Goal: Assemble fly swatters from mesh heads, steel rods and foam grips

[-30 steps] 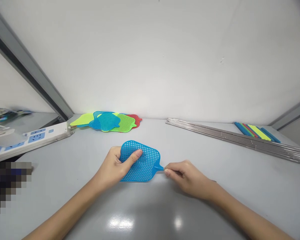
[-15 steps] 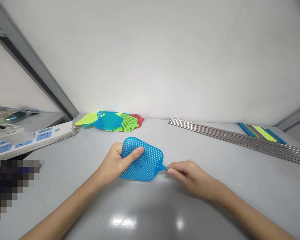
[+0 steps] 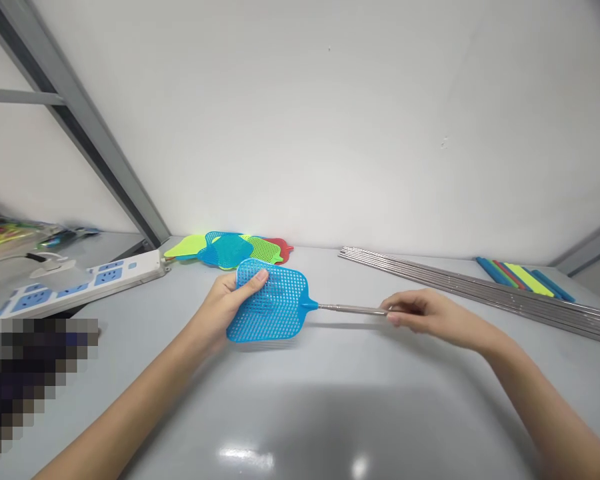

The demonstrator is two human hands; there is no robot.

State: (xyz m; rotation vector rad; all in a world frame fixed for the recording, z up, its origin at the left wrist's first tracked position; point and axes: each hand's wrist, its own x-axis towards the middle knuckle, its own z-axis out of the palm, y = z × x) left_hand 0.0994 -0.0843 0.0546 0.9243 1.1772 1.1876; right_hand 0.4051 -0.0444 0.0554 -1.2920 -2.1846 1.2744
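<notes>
A: Left hand (image 3: 223, 308) doing what?
B: It's gripping a blue plastic mesh fly swatter (image 3: 270, 303) at 12 o'clock, thumb pressing on top.
A: Right hand (image 3: 427, 316)?
B: It's pinching the thin steel rod handle (image 3: 353, 309) at 2 o'clock.

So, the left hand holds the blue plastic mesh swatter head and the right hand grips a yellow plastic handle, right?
No: the head view shows the right hand gripping a thin steel rod, not yellow plastic; the left hand holds the blue plastic mesh swatter head.
</notes>
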